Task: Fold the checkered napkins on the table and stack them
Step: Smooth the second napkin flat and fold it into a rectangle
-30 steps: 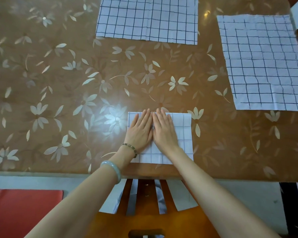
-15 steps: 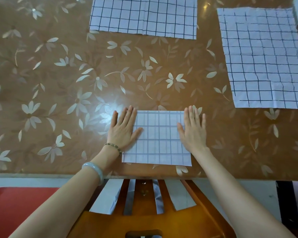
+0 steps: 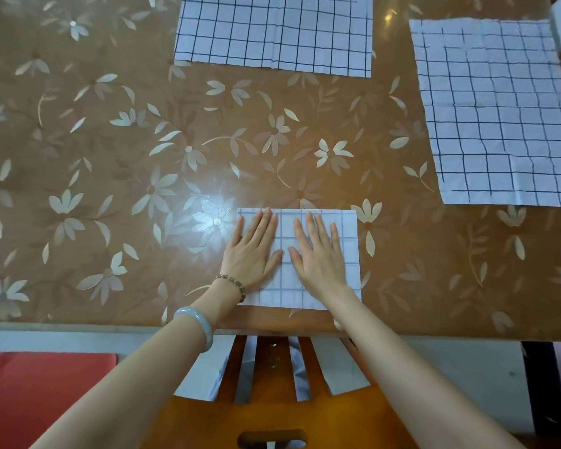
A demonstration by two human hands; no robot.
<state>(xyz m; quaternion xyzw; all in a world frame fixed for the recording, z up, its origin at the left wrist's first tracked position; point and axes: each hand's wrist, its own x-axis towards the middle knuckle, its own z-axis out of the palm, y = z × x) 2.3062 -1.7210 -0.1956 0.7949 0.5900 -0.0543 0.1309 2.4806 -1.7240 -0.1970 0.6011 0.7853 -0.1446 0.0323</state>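
The folded napkin (image 3: 282, 290) lies on the surface (image 3: 143, 140) close to its near edge, straight in front of the person. Both hands lie flat on it with straight fingers, and they grip nothing. The left hand (image 3: 251, 254) covers the left half and the right hand (image 3: 321, 257) covers the right half, with the thumbs near each other but not touching.

The surface looks glossy, so I think the first risk is sliding. If the hands push sideways more than downward, the whole napkin can move, or the upper layer can creep over the lower one so that the edges no longer match. The near edge of the surface is also close, so a pull toward the body could bring the napkin partly over it, above the chair back (image 3: 272, 416). A weak crease could open again when the hands lift.

Half a second earlier the hands are wide apart, one at each side edge of the napkin, and now they are back near the middle. One second earlier they are pressed together at the centre. The napkin itself stays in the same place. The far napkin (image 3: 272, 30) and the right napkin (image 3: 499, 118) stay spread open, well apart from the hands.
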